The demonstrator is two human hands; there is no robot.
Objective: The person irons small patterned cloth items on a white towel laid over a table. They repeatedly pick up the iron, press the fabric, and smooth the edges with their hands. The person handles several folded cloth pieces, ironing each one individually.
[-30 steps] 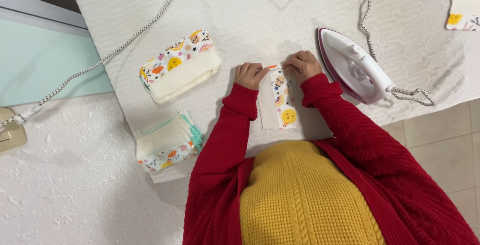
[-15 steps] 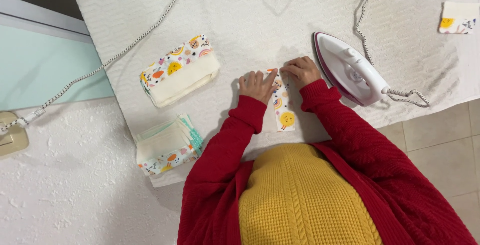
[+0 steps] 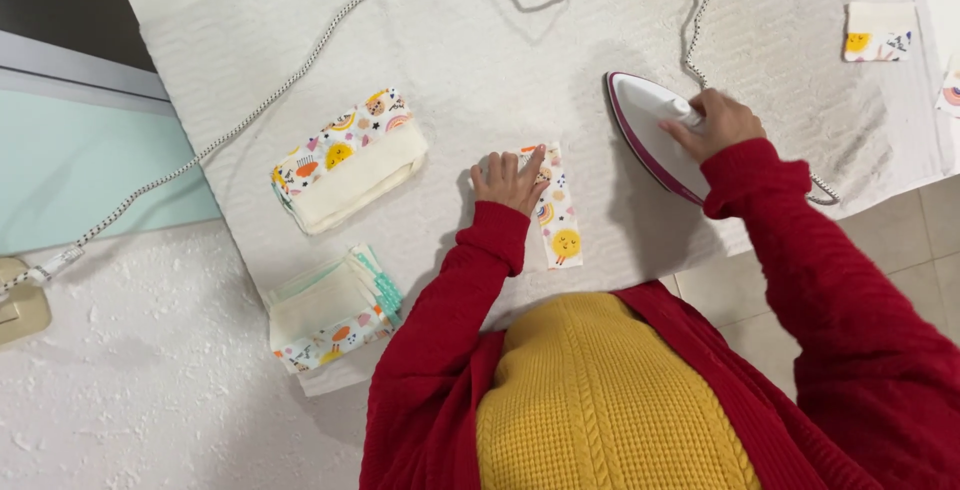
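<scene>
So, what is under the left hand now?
The left hand presses on a printed fabric strip lying on the white ironing cloth. The strip's part beneath the hand is hidden.

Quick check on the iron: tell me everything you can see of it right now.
The iron is white with a magenta rim, apparently plastic, and tipped on its side on the white padded cover, pointed tip away from the person. The right hand grips its handle side. A braided black-and-white cord loops from its rear across the cover. The left hand, apart from it, presses a printed fabric strip.
</scene>
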